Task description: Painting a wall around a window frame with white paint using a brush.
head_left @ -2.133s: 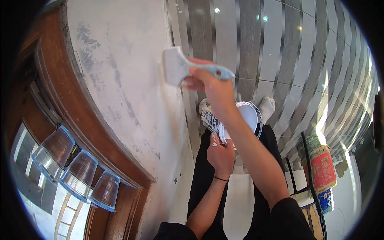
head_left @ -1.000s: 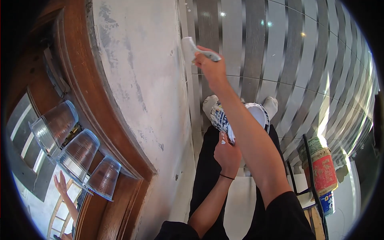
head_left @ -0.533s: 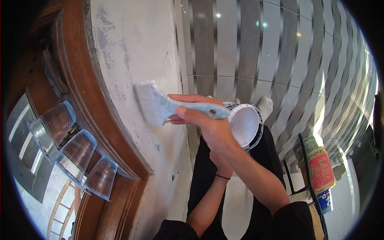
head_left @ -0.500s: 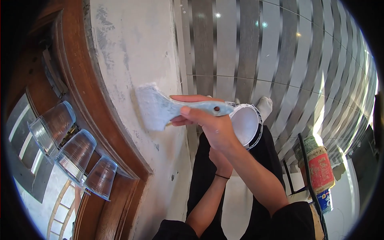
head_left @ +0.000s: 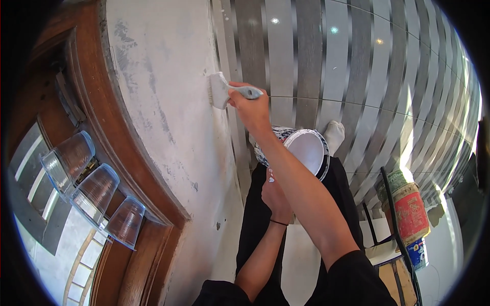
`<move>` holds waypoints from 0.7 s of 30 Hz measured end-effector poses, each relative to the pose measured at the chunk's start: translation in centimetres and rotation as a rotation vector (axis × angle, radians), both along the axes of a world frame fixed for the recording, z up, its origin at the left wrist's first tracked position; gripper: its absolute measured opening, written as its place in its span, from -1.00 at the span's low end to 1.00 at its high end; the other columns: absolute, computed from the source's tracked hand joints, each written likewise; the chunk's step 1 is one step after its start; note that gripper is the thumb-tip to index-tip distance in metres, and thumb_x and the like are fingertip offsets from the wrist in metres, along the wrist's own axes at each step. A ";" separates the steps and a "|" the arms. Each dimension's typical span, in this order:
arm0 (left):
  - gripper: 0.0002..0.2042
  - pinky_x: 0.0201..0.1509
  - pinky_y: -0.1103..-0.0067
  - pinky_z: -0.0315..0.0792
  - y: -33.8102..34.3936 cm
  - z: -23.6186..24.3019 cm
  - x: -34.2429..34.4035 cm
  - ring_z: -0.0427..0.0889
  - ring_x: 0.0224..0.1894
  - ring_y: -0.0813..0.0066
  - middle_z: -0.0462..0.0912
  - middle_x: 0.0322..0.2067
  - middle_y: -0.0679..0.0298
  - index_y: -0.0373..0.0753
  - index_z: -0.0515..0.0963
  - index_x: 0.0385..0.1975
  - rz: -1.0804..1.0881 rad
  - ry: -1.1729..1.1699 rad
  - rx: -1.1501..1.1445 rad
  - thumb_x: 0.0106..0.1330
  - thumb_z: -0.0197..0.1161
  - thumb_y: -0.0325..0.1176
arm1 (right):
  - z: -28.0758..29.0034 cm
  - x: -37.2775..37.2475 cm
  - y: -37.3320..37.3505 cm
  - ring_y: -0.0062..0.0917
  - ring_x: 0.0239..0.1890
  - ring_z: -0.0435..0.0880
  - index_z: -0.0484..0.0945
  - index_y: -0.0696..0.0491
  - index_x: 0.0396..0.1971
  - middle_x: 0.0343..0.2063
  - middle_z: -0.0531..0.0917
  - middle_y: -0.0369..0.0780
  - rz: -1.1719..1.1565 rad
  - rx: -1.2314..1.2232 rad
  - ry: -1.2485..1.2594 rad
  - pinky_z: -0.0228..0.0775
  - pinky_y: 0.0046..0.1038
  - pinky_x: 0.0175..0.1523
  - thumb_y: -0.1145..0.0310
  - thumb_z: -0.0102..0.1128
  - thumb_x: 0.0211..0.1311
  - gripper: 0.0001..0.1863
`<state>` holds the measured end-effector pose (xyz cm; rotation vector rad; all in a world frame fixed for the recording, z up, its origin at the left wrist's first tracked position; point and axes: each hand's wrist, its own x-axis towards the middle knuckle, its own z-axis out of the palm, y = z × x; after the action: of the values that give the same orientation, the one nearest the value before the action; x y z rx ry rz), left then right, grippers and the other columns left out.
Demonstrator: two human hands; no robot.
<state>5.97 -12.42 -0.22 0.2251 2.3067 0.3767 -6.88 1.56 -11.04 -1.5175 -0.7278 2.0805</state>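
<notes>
My right hand [head_left: 252, 108] grips a wide paintbrush [head_left: 221, 91] by its pale handle, with the thumb along the near side. The bristle end is against the white-coated wall [head_left: 168, 76], close to its edge by the floor. My left hand [head_left: 277, 194] is closed at the near side of a paint bucket [head_left: 306, 149], partly behind my right forearm. White paint marks show on its fingers. The bucket tilts and shows a white inside; its patterned outer wall is partly hidden by my right forearm.
To the left is a brown wooden door frame [head_left: 138, 173] with three film-covered panes [head_left: 96, 189]. Striped tiles [head_left: 306, 61] cover the floor, where a socked foot [head_left: 334, 135] rests. A black metal frame [head_left: 395, 224] and stacked containers [head_left: 411, 217] stand at the right.
My right hand has carried the brush away from me, from over the middle of the wall to its edge near the floor. The left hand stays by the bucket.
</notes>
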 end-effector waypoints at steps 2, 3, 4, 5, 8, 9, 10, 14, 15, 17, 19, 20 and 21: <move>-0.71 -0.31 0.25 0.52 -1.1 -0.5 1.0 0.66 -0.34 -0.04 0.67 -0.42 0.07 -0.27 0.53 -0.20 0.000 -0.003 0.063 0.30 0.21 -0.16 | 0.0 -0.7 0.0 -0.65 -0.55 0.58 0.69 0.20 -0.18 -0.59 0.68 -0.22 0.000 0.104 -0.156 0.42 -0.55 -0.36 0.42 0.28 0.09 -0.72; -0.70 -0.30 0.25 0.52 -3.1 -0.9 0.8 0.67 -0.34 -0.02 0.68 -0.42 0.09 -0.28 0.53 -0.19 -0.028 0.017 0.171 0.27 0.24 -0.17 | 1.3 -2.2 -0.3 -0.65 -0.56 0.57 0.69 0.21 -0.20 -0.62 0.66 -0.22 0.026 0.136 -0.163 0.42 -0.53 -0.35 0.41 0.29 0.07 -0.72; -0.69 -0.29 0.25 0.53 -3.6 -0.9 0.9 0.68 -0.34 0.00 0.68 -0.42 0.11 -0.30 0.53 -0.19 -0.050 0.016 0.291 0.25 0.27 -0.17 | 2.4 -2.5 -0.1 -0.65 -0.57 0.57 0.69 0.21 -0.21 -0.65 0.65 -0.22 0.056 0.181 -0.190 0.43 -0.52 -0.35 0.40 0.29 0.05 -0.71; -0.69 -0.29 0.25 0.53 -3.9 -1.0 1.0 0.68 -0.34 0.00 0.68 -0.42 0.11 -0.30 0.53 -0.19 -0.051 0.010 0.293 0.25 0.27 -0.17 | 3.6 -2.2 0.2 -0.65 -0.57 0.57 0.69 0.21 -0.21 -0.65 0.65 -0.22 0.054 0.183 -0.196 0.43 -0.52 -0.35 0.40 0.29 0.05 -0.71; -0.69 -0.29 0.24 0.52 -2.4 -0.6 0.1 0.67 -0.32 -0.02 0.67 -0.42 0.05 -0.31 0.52 -0.25 -0.105 0.137 0.347 0.18 0.33 -0.20 | 6.7 -0.2 0.7 -0.58 -0.46 0.66 0.68 0.25 -0.22 -0.49 0.71 -0.15 0.139 0.048 0.116 0.48 -0.54 -0.32 0.43 0.28 0.10 -0.74; -0.72 -0.30 0.25 0.51 -0.6 -0.2 -0.3 0.66 -0.32 -0.04 0.66 -0.42 0.01 -0.31 0.50 -0.29 -0.111 0.139 0.164 0.16 0.33 -0.24 | 8.3 2.0 1.7 -0.56 -0.41 0.68 0.67 0.27 -0.23 -0.44 0.72 -0.14 0.127 -0.086 0.264 0.52 -0.54 -0.27 0.47 0.28 0.12 -0.76; -0.74 -0.30 0.26 0.51 0.2 0.2 -0.9 0.65 -0.32 -0.06 0.64 -0.43 -0.03 -0.32 0.48 -0.33 -0.125 0.149 -0.024 0.14 0.33 -0.27 | 10.7 3.8 2.9 -0.54 -0.36 0.71 0.66 0.29 -0.23 -0.39 0.72 -0.13 0.107 -0.223 0.421 0.57 -0.54 -0.22 0.50 0.27 0.13 -0.77; -0.61 -0.24 0.34 0.48 0.1 -0.2 -1.4 0.64 -0.33 0.07 0.62 -0.36 -0.07 -0.50 0.46 -0.11 -0.038 -0.004 0.024 0.14 0.30 -0.37 | 17.9 13.2 8.1 -0.53 -0.29 0.73 0.68 0.25 -0.20 -0.32 0.73 -0.13 0.181 -0.036 0.237 0.62 -0.53 -0.16 0.52 0.28 0.15 -0.78; -0.59 -0.24 0.34 0.48 0.1 -0.2 -1.4 0.63 -0.36 0.07 0.61 -0.39 -0.08 -0.54 0.45 -0.09 -0.034 0.020 0.027 0.13 0.29 -0.37 | 18.8 15.5 8.9 -0.55 -0.30 0.72 0.68 0.24 -0.19 -0.33 0.73 -0.15 0.216 0.033 0.187 0.59 -0.55 -0.18 0.52 0.27 0.15 -0.78; -0.53 -0.22 0.37 0.48 0.8 0.6 -2.2 0.61 -0.37 0.12 0.59 -0.38 -0.08 -0.62 0.42 -0.05 0.020 0.031 0.043 0.13 0.29 -0.38 | 20.3 18.7 10.1 -0.57 -0.31 0.72 0.69 0.23 -0.18 -0.33 0.73 -0.17 0.245 0.107 0.149 0.57 -0.57 -0.20 0.53 0.27 0.15 -0.77; -0.47 -0.18 0.39 0.48 0.7 0.6 -2.4 0.61 -0.34 0.19 0.59 -0.33 -0.07 -0.67 0.38 0.01 0.076 0.035 0.060 0.13 0.29 -0.37 | 21.0 20.9 10.5 -0.61 -0.35 0.70 0.69 0.21 -0.16 -0.38 0.74 -0.18 0.607 0.361 -0.117 0.50 -0.59 -0.26 0.51 0.26 0.15 -0.75; -0.53 -0.18 0.41 0.47 0.6 0.5 -2.3 0.58 -0.33 0.25 0.58 -0.30 -0.04 -0.66 0.39 -0.05 0.108 0.058 0.117 0.13 0.28 -0.41 | 20.8 21.1 9.8 -0.64 -0.43 0.66 0.69 0.18 -0.16 -0.44 0.73 -0.17 0.683 0.450 -0.166 0.46 -0.56 -0.31 0.49 0.27 0.14 -0.75; -0.53 -0.18 0.41 0.47 0.5 0.6 -2.5 0.58 -0.33 0.25 0.58 -0.30 -0.04 -0.66 0.39 -0.05 0.105 0.064 0.114 0.13 0.28 -0.41 | 19.9 21.0 8.7 -0.64 -0.43 0.66 0.69 0.18 -0.16 -0.44 0.73 -0.17 0.679 0.449 -0.160 0.46 -0.56 -0.31 0.49 0.27 0.14 -0.75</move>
<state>3.44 -11.89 0.36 0.1747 2.3688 0.5623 14.08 10.26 8.84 -1.2889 -1.8364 2.0204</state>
